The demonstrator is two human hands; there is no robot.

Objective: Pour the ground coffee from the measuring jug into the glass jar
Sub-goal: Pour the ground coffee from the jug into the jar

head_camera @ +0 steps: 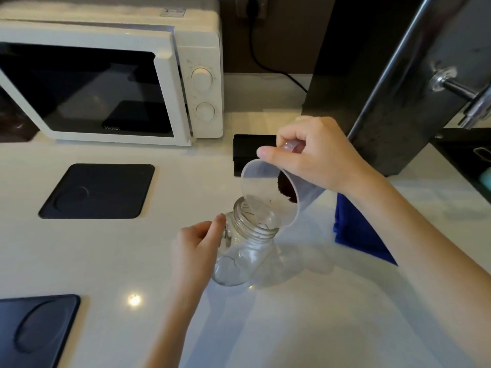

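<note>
A clear glass jar (pixel 245 251) with a threaded mouth stands on the white counter, and I see no coffee in its bottom. My left hand (pixel 195 248) grips its left side. My right hand (pixel 313 155) holds the translucent plastic measuring jug (pixel 268 189) by its handle, tilted steeply with its rim over the jar's mouth. A dark clump of ground coffee (pixel 287 188) clings inside the jug near its base, and a few specks lie lower on the jug's wall.
A white microwave (pixel 111 83) stands at the back left. Two dark square mats (pixel 98 191) (pixel 34 328) lie on the counter to the left. A blue cloth (pixel 356 229) lies right of the jar, a black box (pixel 252 147) behind the jug, a dark post (pixel 372 75) at the right.
</note>
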